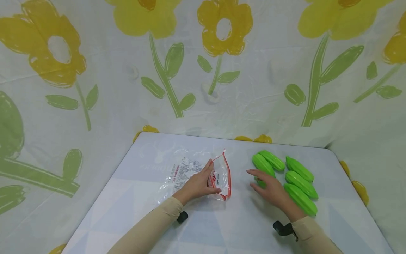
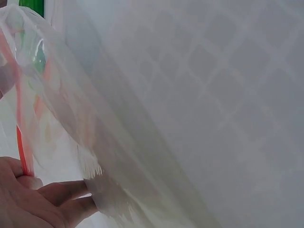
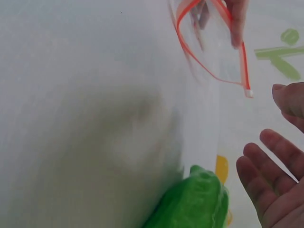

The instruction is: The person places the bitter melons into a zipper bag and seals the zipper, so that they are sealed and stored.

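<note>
A clear plastic zip bag [image 1: 190,169] with a red-edged mouth and printed drawings lies on the table, its mouth facing right and gaping. My left hand [image 1: 198,183] holds the bag by its mouth; in the left wrist view, fingers [image 2: 66,190] are at the red strip and against the film. To the right, my right hand [image 1: 269,187] is held with spread fingers and nothing in its grasp. Close by it are several bright green, ridged, gourd-like vegetables [image 1: 299,167], some partly hidden behind that hand. One green vegetable [image 3: 190,202] shows below the hand in the right wrist view.
The pale table [image 1: 127,197] has rounded far corners. A cloth with yellow flowers [image 1: 222,28] hangs behind and around it. Black wrist mounts [image 1: 282,228] sit at both cuffs, low over the table.
</note>
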`<move>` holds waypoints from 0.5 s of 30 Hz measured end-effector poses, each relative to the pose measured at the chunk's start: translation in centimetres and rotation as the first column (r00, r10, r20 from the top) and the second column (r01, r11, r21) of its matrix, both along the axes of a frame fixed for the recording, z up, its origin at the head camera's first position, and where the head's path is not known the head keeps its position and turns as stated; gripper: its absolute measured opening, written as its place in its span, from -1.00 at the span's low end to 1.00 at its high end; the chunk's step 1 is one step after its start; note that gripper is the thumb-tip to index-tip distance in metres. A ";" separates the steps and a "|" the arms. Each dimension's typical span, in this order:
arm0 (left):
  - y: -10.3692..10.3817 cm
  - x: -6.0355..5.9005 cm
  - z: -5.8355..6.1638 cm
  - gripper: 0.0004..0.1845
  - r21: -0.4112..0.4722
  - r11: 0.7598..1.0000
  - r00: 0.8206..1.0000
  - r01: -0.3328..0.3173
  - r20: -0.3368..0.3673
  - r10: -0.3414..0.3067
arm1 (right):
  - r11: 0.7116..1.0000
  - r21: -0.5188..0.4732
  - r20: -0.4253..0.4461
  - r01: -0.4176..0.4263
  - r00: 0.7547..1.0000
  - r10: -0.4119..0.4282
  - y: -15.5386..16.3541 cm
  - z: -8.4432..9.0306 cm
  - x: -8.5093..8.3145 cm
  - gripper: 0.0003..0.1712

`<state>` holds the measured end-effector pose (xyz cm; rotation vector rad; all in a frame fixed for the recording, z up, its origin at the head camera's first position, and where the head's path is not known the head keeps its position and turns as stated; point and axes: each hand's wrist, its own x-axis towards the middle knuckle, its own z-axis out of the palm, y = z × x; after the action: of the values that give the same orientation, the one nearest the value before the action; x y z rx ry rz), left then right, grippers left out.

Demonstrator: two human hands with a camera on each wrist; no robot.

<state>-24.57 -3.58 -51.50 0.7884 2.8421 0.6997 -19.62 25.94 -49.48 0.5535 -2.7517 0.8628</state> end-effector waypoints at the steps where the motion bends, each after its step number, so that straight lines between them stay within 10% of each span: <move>1: 0.0 0.0 0.0 0.19 -0.001 1.000 1.000 0.000 0.000 0.000 | 1.000 -0.006 -0.010 -0.010 1.000 0.010 0.3 0.1 0.0 -0.43; 15: 0.1 0.0 0.0 0.20 -0.002 1.000 1.000 0.000 -0.003 0.000 | 1.000 0.000 -0.030 0.020 0.999 -0.020 3.6 0.5 0.9 -0.45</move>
<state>-24.53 -3.45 -51.45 0.7901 2.8451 0.6954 -18.71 29.57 -48.98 0.5334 -2.7258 0.8431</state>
